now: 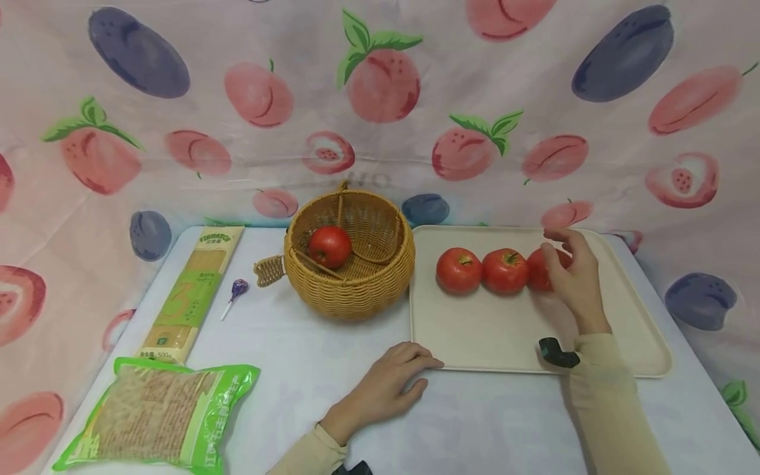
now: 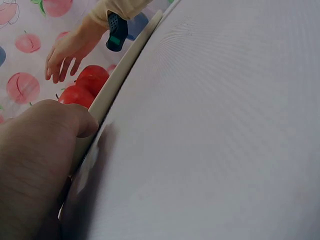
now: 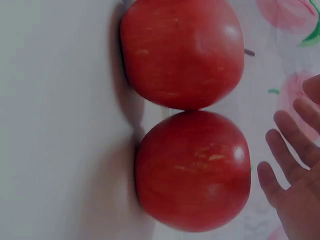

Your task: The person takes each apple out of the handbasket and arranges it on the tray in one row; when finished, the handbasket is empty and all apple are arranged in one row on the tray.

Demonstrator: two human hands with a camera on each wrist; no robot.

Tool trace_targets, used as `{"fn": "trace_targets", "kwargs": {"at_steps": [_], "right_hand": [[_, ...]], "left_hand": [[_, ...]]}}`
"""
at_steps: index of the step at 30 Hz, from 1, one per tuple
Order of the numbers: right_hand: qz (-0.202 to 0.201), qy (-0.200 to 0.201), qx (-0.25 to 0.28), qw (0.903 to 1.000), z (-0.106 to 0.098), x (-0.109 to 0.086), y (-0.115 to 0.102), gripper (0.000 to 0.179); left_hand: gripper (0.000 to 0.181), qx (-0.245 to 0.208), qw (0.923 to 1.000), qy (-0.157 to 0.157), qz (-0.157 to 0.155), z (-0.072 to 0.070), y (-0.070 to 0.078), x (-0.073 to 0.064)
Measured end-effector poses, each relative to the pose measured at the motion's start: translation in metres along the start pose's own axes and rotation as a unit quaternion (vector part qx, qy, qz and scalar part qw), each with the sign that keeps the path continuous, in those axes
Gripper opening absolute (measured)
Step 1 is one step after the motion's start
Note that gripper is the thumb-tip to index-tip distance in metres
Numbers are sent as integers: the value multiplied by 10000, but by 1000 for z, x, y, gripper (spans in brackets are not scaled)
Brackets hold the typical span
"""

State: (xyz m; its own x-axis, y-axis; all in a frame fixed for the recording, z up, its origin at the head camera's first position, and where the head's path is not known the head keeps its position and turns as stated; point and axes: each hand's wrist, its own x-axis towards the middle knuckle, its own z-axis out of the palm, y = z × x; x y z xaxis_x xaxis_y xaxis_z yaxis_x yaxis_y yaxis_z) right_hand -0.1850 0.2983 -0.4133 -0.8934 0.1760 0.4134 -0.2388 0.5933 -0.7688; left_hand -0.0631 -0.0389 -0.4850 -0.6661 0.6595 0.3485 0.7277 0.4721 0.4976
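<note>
Three red apples stand in a row on the beige tray (image 1: 475, 336): a left one (image 1: 459, 271), a middle one (image 1: 505, 272) and a right one (image 1: 539, 270). My right hand (image 1: 574, 284) hovers over the right apple with fingers spread and nothing held. In the right wrist view, a gap shows between the open fingers (image 3: 287, 142) and the nearer apple (image 3: 195, 170). My left hand (image 1: 386, 382) lies at the tray's front left corner, its straightened fingertips at the rim. A fourth apple (image 1: 330, 247) sits inside the wicker basket (image 1: 350, 300).
Left of the basket lie a wrapped lollipop (image 1: 239, 288) and a long pack of noodles (image 1: 184, 297). A green-edged bag (image 1: 154, 415) occupies the front left of the white table (image 1: 309, 343). Behind everything hangs a fruit-print cloth (image 1: 380, 152).
</note>
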Motion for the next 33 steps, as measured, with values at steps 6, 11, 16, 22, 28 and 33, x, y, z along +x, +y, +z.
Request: {"fn": "trace_targets", "kwargs": {"at_steps": [6, 11, 16, 22, 28, 33], "right_hand": [[-833, -422, 213, 9954, 5, 5, -7, 31], [-1395, -699, -75, 9877, 8, 7, -15, 28], [-1806, -895, -119, 9794, 13, 12, -25, 26], [-2509, -1039, 89, 9624, 23, 20, -38, 24], [-2893, -1397, -16, 9470, 34, 25, -51, 24], [-3151, -1669, -59, 9342, 44, 29, -64, 23]], "left_hand": [[35, -30, 10000, -23, -29, -1, 1, 0], [35, -107, 9999, -51, -60, 0, 2, 0], [35, -114, 9999, -38, -59, -1, 3, 0], [35, -113, 9999, -50, -69, -2, 3, 0], [35, -134, 9999, -37, -68, 0, 2, 0], [35, -110, 9999, -26, -43, 0, 3, 0]]}}
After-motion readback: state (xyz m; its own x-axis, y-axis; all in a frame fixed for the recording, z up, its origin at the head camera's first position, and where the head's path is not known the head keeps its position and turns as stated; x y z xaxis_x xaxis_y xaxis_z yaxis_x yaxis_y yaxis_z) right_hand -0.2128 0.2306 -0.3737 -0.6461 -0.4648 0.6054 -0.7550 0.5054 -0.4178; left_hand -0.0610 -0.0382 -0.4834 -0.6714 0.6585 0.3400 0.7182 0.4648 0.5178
